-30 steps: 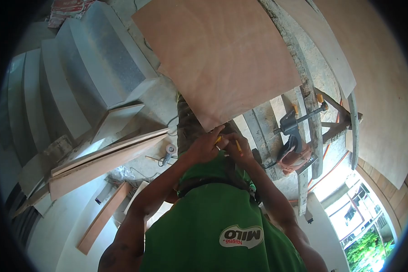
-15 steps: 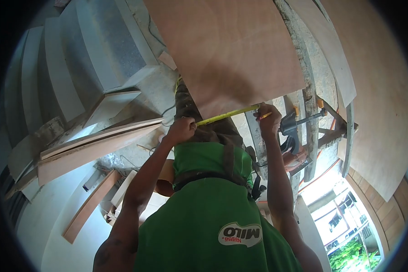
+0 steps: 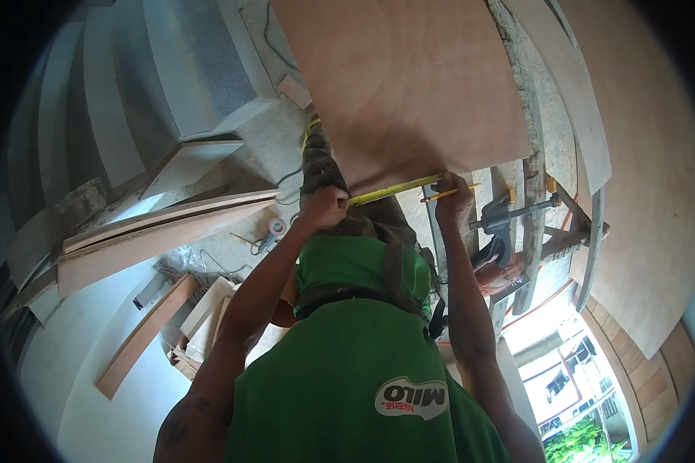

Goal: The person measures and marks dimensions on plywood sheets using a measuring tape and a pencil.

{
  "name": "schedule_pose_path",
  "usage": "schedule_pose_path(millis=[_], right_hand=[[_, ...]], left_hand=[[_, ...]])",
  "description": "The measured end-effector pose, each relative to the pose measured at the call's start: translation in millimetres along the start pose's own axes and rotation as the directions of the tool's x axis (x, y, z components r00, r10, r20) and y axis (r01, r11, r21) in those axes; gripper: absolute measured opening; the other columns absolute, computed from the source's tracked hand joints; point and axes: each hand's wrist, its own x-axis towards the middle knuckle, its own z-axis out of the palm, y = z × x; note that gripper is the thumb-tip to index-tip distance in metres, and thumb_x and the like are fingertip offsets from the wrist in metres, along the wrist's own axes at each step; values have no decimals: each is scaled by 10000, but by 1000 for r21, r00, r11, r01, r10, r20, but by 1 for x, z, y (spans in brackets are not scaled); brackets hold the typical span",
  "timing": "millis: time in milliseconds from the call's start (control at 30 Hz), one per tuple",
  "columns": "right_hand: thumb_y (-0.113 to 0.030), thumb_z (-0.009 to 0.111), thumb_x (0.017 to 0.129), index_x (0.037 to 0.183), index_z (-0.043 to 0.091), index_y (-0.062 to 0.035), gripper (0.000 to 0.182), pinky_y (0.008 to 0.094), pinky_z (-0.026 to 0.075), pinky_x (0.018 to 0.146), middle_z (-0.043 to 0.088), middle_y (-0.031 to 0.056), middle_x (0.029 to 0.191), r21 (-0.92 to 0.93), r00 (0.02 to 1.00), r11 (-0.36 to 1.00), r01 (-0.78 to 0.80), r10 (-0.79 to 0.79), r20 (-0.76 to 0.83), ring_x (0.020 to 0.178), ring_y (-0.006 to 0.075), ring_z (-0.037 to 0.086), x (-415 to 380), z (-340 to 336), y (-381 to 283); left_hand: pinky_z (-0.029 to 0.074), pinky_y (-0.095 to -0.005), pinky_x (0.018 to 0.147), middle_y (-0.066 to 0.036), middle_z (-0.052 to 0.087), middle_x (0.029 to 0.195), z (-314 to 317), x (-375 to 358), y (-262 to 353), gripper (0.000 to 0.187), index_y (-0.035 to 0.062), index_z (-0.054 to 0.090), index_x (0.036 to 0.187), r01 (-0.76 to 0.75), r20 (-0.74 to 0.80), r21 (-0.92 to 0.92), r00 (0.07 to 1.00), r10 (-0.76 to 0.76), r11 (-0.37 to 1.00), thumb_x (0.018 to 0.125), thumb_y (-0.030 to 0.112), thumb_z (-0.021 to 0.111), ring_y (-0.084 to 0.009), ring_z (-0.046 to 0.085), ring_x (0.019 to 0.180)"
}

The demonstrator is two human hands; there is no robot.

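Note:
A yellow tape measure is stretched along the near edge of a plywood sheet. My left hand is closed on the tape's left end, by the sheet's near left corner. At the other end, my right hand grips the tape close to the edge and also has a yellow pencil between its fingers. The pencil lies roughly crosswise, its ends sticking out on both sides of the hand. The tape's case, if it is in a hand, is hidden.
Right of my right hand, a dark clamp sits by a rough wooden beam. Long boards lean at the left near grey steps. A power tool lies on the floor. Large plywood panels stand at the right.
The view has shifted slightly, so the sheet and tape appear a little further right. In my right hand the pencil has turned and shows more of its length. Both hands stay on the tape.

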Motion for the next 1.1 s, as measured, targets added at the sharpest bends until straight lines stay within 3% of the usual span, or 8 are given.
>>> schedule_pose_path(millis=[100, 200, 400, 467, 600, 700, 800, 1100], right_hand=[[-272, 606, 906, 977, 663, 23, 309, 310, 507, 609, 684, 128, 708, -15, 999, 999, 46, -46, 3, 669, 180, 683, 2, -2, 0], [-251, 625, 895, 977, 672, 22, 289, 301, 509, 614, 687, 119, 714, -46, 999, 998, 45, -45, -11, 676, 176, 684, 2, 0, -1], [-217, 678, 855, 969, 684, 14, 257, 286, 512, 626, 693, 100, 724, 4, 1000, 1000, 15, -15, -9, 679, 162, 683, 6, 0, 2], [-214, 687, 846, 942, 689, 11, 244, 281, 512, 627, 693, 99, 722, -22, 998, 998, 61, -62, -7, 675, 155, 682, 7, 0, 1], [-227, 687, 844, 934, 691, 9, 252, 284, 515, 637, 693, 99, 714, -21, 1000, 999, 31, -31, 0, 678, 152, 681, 9, 0, 2], [-223, 657, 866, 996, 677, 21, 278, 287, 507, 655, 695, 100, 777, -69, 999, 997, 29, -26, 44, 709, 145, 662, 7, -4, -3], [-229, 658, 864, 997, 676, 21, 283, 289, 504, 658, 694, 102, 770, -68, 999, 997, 21, -18, 42, 719, 148, 663, 7, -2, -7], [-238, 647, 873, 970, 671, 25, 281, 290, 498, 652, 688, 98, 753, -95, 997, 994, 50, -44, 62, 705, 147, 656, 8, -5, -7]], left_hand=[[499, -456, 768, -190, 657, 875, 1, 5, 0, 184, 75, 684, 851, -26, -34, -20, 999, 25, 999, 777, 173, 547, -398, 618, 851], [504, -440, 786, -169, 670, 897, -1, 8, -6, 204, 84, 697, 887, 64, 39, 36, 997, -65, 997, 779, 186, 557, -384, 626, 872], [508, -410, 799, -148, 683, 910, 0, 10, -17, 222, 109, 707, 938, 0, 32, -60, 999, 2, 998, 785, 217, 588, -334, 647, 895], [488, -359, 695, -181, 671, 836, 1, 9, -17, 225, 11, 684, 947, -51, 22, -66, 998, 53, 996, 793, 151, 599, -275, 662, 773], [486, -356, 703, -172, 675, 840, 2, 10, -18, 226, 17, 684, 958, -29, 45, -104, 998, 34, 994, 804, 153, 593, -276, 659, 774], [483, -357, 717, -168, 676, 847, -1, 11, -17, 225, 23, 683, 970, -30, 65, -115, 997, 38, 993, 817, 154, 581, -269, 656, 788], [498, -382, 843, -142, 688, 958, -6, 14, -17, 245, 82, 700, 1000, 8, 142, -97, 990, 6, 995, 815, 199, 589, -299, 655, 921], [472, -356, 739, -171, 665, 848, -8, 16, -17, 219, 7, 663, 958, -140, 141, -116, 978, 156, 983, 821, 149, 568, -260, 645, 814]])
